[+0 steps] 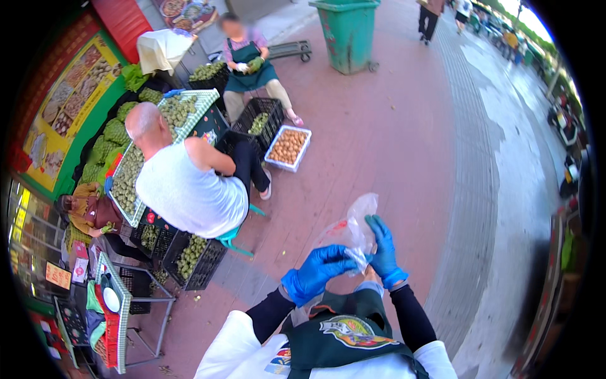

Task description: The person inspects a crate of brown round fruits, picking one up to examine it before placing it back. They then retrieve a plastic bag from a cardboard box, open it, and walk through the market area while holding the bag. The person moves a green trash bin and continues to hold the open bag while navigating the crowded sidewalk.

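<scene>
A thin clear plastic bag [344, 232] with some red print hangs in front of my apron, crumpled and partly see-through. My left hand [319, 271], in a blue glove, pinches its gathered edge between thumb and fingers. On the other side, my right hand [385, 254], gloved in blue too, has its long fingers raised along the bag and its thumb at the gathered part. Both hands are close together, with the bag between them. Whether anything small lies inside the bag I cannot tell.
To the left a seated person [189, 183] works at a table [136, 218] heaped with green-husked nuts. Black crates [196, 262] and a white basket of brown nuts [288, 146] stand nearby. Another person [249, 66] sits farther back, near a green wheeled bin [347, 38]. Pavement [410, 151] lies ahead.
</scene>
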Demonstrator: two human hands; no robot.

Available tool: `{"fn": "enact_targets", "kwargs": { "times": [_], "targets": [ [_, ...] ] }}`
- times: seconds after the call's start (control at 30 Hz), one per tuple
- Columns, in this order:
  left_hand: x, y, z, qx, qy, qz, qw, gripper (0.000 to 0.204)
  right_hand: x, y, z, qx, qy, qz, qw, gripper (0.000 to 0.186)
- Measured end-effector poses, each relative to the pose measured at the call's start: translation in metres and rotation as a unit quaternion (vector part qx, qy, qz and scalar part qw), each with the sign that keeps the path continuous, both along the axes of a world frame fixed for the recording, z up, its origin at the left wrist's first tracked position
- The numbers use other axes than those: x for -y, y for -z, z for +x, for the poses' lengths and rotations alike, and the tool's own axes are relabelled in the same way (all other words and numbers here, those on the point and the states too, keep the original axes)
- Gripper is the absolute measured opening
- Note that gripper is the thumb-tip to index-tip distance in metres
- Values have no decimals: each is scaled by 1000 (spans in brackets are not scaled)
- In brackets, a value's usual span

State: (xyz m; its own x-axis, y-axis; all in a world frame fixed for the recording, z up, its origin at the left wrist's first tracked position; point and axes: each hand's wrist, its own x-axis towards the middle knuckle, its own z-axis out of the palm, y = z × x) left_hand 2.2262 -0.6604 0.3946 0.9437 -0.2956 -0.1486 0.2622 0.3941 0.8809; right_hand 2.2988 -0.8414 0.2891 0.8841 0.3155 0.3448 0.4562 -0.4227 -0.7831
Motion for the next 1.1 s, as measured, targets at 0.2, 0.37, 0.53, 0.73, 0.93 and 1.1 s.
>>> {"fn": "enact_targets", "kwargs": {
  "times": [0.2, 0.37, 0.53, 0.73, 0.93, 1.1],
  "targets": [
    [27, -6, 180, 8, -174, -133, 976, 28, 38, 44, 208, 31, -48, -30, 998, 79],
    [31, -31, 296, 38, -245, -196, 949, 33, 79, -5, 371, 130, -145, -216, 957, 79],
    [26, -47, 396, -4, -233, -188, 954, 34, 76, -6, 528, 135, -238, -330, 903, 64],
    [18, -35, 515, 60, -280, -283, 915, 34, 38, 26, 689, 241, -311, -409, 823, 44],
    [4, -53, 644, 120, -361, -273, 884, 56, 99, 102, 830, 100, -315, -302, 894, 24],
    [-16, -33, 725, 105, -396, -350, 843, 60, 115, 86, 915, 48, -338, -272, 900, 25]
  ]
}}
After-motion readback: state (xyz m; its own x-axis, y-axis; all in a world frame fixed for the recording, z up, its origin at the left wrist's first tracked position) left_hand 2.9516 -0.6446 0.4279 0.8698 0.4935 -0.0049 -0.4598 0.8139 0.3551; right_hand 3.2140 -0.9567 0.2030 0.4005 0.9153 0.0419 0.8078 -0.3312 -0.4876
